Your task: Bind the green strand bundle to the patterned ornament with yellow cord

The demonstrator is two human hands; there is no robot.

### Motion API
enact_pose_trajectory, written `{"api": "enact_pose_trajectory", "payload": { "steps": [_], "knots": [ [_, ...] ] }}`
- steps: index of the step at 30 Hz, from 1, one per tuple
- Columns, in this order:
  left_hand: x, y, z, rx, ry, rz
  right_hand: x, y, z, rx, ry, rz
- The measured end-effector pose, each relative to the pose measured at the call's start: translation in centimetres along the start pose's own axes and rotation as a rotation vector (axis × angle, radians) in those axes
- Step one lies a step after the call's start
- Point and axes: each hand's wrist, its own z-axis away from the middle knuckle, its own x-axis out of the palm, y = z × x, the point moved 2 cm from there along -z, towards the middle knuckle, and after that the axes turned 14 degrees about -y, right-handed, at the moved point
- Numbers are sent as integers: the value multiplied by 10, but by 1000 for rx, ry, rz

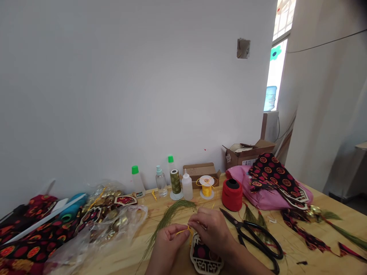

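Note:
Between thumb and finger, my left hand (pixel 169 244) pinches a thin yellow cord (pixel 181 231). My right hand (pixel 210 225) is closed in a pinch on the same cord, its fingertips close to my left thumb. Below them a wooden pendant (pixel 207 259) with a cut-out lattice and dark patterned cloth lies on the table, partly hidden by my right hand. The cord hangs at the pendant's top edge. A bundle of green tassel threads (pixel 169 215) lies just beyond my hands. Black-handled scissors (pixel 252 236) rest to the right of my right wrist.
At the back stand a white squeeze bottle (pixel 187 186), a green thread spool (pixel 175 181), a yellow cord spool (pixel 207 188) and a red thread cone (pixel 232 195). Plastic bags with brass bells (pixel 114 223) and patterned cloth (pixel 23 250) fill the left. A pink bag (pixel 241 177) sits right.

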Motion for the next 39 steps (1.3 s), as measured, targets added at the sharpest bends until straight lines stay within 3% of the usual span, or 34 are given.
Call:
{"api": "enact_pose_trajectory", "payload": {
  "steps": [4,14,22,31,34,39],
  "knots": [
    [0,1,1,20,72,-44,2,1,0,29,-12,34],
    [-1,1,2,22,77,-102,1,0,0,0,-93,-33],
    [1,4,1,56,56,-132,2,2,0,31,-31,-22],
    [9,6,3,73,57,-263,-2,-7,4,-149,23,157],
    [13,5,4,76,52,-302,-2,-4,3,-108,53,141],
    [8,5,3,45,76,-170,-3,6,1,12,76,-45]
  ]
}}
